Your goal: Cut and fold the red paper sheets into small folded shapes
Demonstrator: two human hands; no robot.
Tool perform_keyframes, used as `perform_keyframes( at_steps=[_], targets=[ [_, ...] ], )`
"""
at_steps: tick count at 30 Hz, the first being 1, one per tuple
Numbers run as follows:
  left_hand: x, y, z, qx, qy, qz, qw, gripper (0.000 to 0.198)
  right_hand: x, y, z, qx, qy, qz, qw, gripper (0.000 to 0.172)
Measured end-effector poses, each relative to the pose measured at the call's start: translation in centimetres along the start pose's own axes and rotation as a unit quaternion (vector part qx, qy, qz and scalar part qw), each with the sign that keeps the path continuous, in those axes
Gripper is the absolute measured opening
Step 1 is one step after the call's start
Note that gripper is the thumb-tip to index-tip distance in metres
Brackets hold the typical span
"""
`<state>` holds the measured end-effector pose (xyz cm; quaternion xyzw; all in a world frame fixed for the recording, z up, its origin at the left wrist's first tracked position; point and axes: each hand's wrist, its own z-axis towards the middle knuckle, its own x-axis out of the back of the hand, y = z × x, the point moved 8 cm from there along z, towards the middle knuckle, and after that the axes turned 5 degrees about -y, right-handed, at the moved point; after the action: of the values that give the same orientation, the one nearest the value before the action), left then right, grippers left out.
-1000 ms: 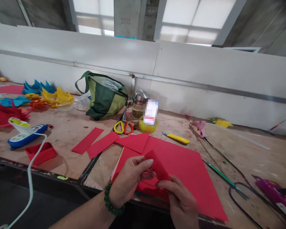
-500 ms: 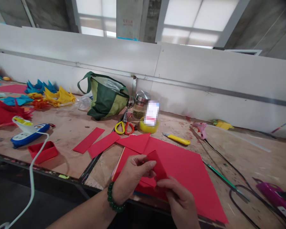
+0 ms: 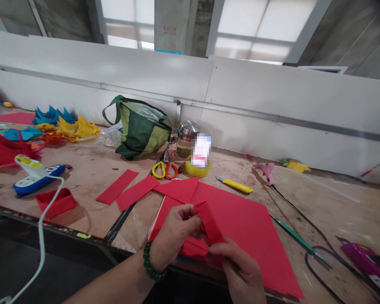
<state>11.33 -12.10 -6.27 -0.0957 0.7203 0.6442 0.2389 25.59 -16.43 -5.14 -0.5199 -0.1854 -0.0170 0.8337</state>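
Between my two hands is a folded strip of red paper (image 3: pixel 209 223), tilted, with creases across it. My left hand (image 3: pixel 180 230), with a green bead bracelet at the wrist, pinches its upper left end. Thumb and fingers of my right hand (image 3: pixel 236 261) close on its lower right end. Beneath both hands lie large red paper sheets (image 3: pixel 247 228) in a stack at the table edge. Two loose red strips (image 3: pixel 118 187) rest left of the stack. Farther left stands a red paper box frame (image 3: pixel 56 203), open at the top.
Scissors (image 3: pixel 165 169) and a yellow utility knife (image 3: pixel 236 185) lie behind the stack. A pink glue gun (image 3: pixel 267 172), a green-handled tool (image 3: pixel 299 240) and a purple tool (image 3: pixel 364 266) are on the right. A power strip (image 3: pixel 38 180) with a white cable is left; a green bag (image 3: pixel 142 131) stands behind.
The red strip has turned between my fingers, so more of its creased face shows. Both hands stay in nearly the same place.
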Motion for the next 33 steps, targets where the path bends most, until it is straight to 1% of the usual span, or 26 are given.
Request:
perform_keyframes(
  at_steps=[4, 8, 12, 14, 17, 20, 22, 24, 25, 27, 28, 29, 30, 32, 33],
  targets=[
    [0.1, 0.3, -0.2, 0.001, 0.014, 0.017, 1.0, 0.023, -0.1, -0.6, 0.2, 0.022, -0.013, -0.032, 0.999, 0.026],
    [0.1, 0.9, -0.4, -0.016, 0.01, 0.062, 0.998, 0.019, 0.0, -1.6, 0.6, 0.044, -0.012, -0.057, 0.997, 0.025],
    [0.0, 1.4, -0.8, -0.051, -0.008, 0.075, 0.996, 0.029, -0.1, -1.8, 0.6, 0.068, -0.021, -0.09, 0.993, 0.025],
    [-0.2, 1.7, -0.9, -0.064, -0.016, 0.091, 0.994, 0.03, -0.2, -1.6, 0.6, 0.08, -0.023, -0.111, 0.99, 0.026],
    [-0.4, 1.9, -0.9, -0.066, -0.021, 0.109, 0.992, 0.024, -0.6, -1.4, 0.5, 0.095, -0.036, -0.136, 0.985, 0.031],
    [-0.2, 2.1, -0.7, -0.064, -0.008, 0.131, 0.989, 0.019, -1.2, -1.8, 0.5, 0.095, -0.065, -0.15, 0.982, 0.033],
    [-0.1, 2.3, -0.7, -0.069, -0.004, 0.151, 0.986, 0.017, -1.5, -2.2, 0.4, 0.079, -0.104, -0.162, 0.978, 0.03],
    [-0.2, 2.6, -0.8, -0.077, -0.009, 0.164, 0.983, 0.016, -1.2, -2.8, 0.4, 0.051, -0.126, -0.172, 0.976, 0.021],
    [-0.3, 2.8, -0.9, -0.081, -0.015, 0.17, 0.982, 0.016, -0.6, -3.1, 0.5, 0.032, -0.116, -0.171, 0.978, 0.016],
    [-0.8, 2.9, -1.1, -0.082, -0.036, 0.178, 0.98, 0.018, 1.3, -3.6, 0.9, -0.007, -0.051, -0.156, 0.986, 0.007],
    [-1.1, 2.9, -1.2, -0.077, -0.05, 0.182, 0.979, 0.018, 2.2, -3.6, 1.2, -0.031, -0.013, -0.142, 0.989, 0.006],
    [-1.4, 2.7, -1.3, -0.071, -0.065, 0.185, 0.978, 0.018, 2.9, -3.5, 1.5, -0.057, 0.014, -0.122, 0.991, 0.012],
    [-1.6, 2.6, -1.3, -0.066, -0.079, 0.19, 0.976, 0.018, 3.1, -3.3, 1.8, -0.08, 0.025, -0.099, 0.992, 0.019],
    [-2.0, 2.2, -1.5, -0.061, -0.103, 0.203, 0.972, 0.017, 2.4, -2.7, 2.6, -0.116, 0.003, -0.049, 0.992, 0.026],
    [-2.1, 2.0, -1.5, -0.058, -0.111, 0.209, 0.97, 0.017, 1.8, -2.5, 2.9, -0.124, -0.016, -0.028, 0.992, 0.026]
  ],
)
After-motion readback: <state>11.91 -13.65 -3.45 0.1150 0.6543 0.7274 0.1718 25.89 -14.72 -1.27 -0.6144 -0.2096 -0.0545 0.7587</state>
